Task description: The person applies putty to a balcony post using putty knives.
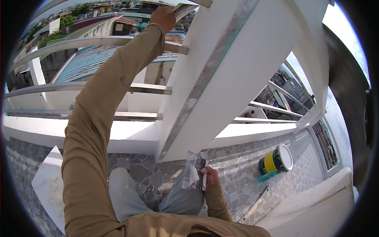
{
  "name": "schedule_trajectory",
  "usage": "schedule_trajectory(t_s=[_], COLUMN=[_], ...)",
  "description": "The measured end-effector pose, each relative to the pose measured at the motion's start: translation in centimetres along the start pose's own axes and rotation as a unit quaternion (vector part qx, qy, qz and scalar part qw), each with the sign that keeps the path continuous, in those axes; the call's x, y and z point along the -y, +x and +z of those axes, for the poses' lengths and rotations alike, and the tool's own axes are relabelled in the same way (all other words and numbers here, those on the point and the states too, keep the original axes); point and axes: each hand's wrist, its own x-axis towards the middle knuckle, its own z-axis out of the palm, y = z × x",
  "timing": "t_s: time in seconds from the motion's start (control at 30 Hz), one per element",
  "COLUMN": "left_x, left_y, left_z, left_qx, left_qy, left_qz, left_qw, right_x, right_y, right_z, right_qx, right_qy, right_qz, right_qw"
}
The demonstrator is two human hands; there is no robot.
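My left hand is raised at the top, arm stretched out, fingers closed on a flat-bladed putty knife near the upper edge of the white column. A grey, partly greenish strip runs along the column. Low in front of my knees, my right hand grips a wide metal putty blade, its face smeared with white and grey putty. My right thumb lies over the blade's near edge; the other fingers are mostly hidden behind it.
Metal railing bars meet the column above a low white wall, with rooftops beyond. On the stone-patterned floor stand a dark bucket with a yellow label and a turquoise object. A white board lies left.
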Motion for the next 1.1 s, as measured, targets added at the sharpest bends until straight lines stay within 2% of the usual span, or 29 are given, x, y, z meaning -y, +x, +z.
schedule_trajectory(t_s=[0.03,0.07,0.23,0.33,0.37,0.43,0.47,0.53,0.57,0.6,0.63,0.67,0.7,0.8,0.83,0.9,0.97,1.1], left_x=[0.3,1.2,1.4,2.2,2.7,3.4,2.1,0.3,1.4,2.4,2.3,2.1,2.2,2.2,2.7,3.2,3.2,3.5], left_y=[-0.3,0.0,-0.1,0.6,0.8,1.5,1.2,0.5,1.4,2.3,2.6,2.9,3.3,4.0,4.3,5.0,5.3,5.8], left_z=[-0.5,-0.4,-0.5,-0.9,-1.1,-1.7,-2.6,-4.9,-5.1,-5.2,-5.7,-6.0,-6.1,-5.1,-4.5,-3.1,-2.1,-0.7], left_qx=[0.03,0.031,-0.01,0.009,0.009,-0.103,-0.101,0.008,0.054,0.058,0.085,0.113,0.112,0.174,0.159,0.143,0.122,0.082], left_qy=[-0.038,-0.038,0.04,0.042,0.04,0.13,0.128,0.099,0.037,0.037,0.069,0.101,0.153,0.185,0.176,0.176,0.176,0.18], left_qz=[-0.046,-0.046,0.046,0.024,0.026,0.265,0.269,0.312,0.361,0.37,0.382,0.392,0.441,0.416,0.467,0.487,0.505,0.528], left_qw=[0.998,0.998,0.998,0.999,0.999,0.95,0.949,0.945,0.93,0.926,0.918,0.907,0.877,0.874,0.852,0.844,0.836,0.826], right_x=[-0.1,-0.3,-0.2,0.2,0.3,0.4,0.4,0.0,-0.2,-0.6,0.0,-0.3,-0.4,-0.6,-0.6,-1.2,-2.5,-1.0], right_y=[0.2,0.6,0.6,0.0,-0.1,-0.3,-0.5,-0.3,0.1,0.9,-0.3,0.1,0.1,0.6,0.8,1.6,3.0,2.3], right_z=[-0.5,-1.2,-1.3,0.2,0.4,0.6,0.5,-0.7,-2.0,-2.8,0.4,0.2,0.0,1.3,1.8,0.7,-2.0,0.5], right_qx=[-0.001,-0.004,0.011,0.021,0.033,0.044,0.024,0.008,0.008,0.01,-0.011,-0.007,-0.003,-0.012,-0.013,-0.014,-0.033,-0.012], right_qy=[0.001,0.0,0.002,-0.018,-0.011,0.0,-0.001,0.007,0.004,0.003,-0.004,0.006,0.006,0.023,0.027,0.033,0.019,0.003], right_qz=[-0.001,-0.003,-0.009,-0.017,0.007,0.028,0.016,0.0,0.004,0.007,-0.021,-0.023,-0.029,-0.028,-0.003,0.02,-0.006,0.033], right_qw=[1.0,1.0,1.0,0.999,0.999,0.999,1.0,1.0,1.0,1.0,1.0,1.0,1.0,0.999,1.0,0.999,0.999,0.999])
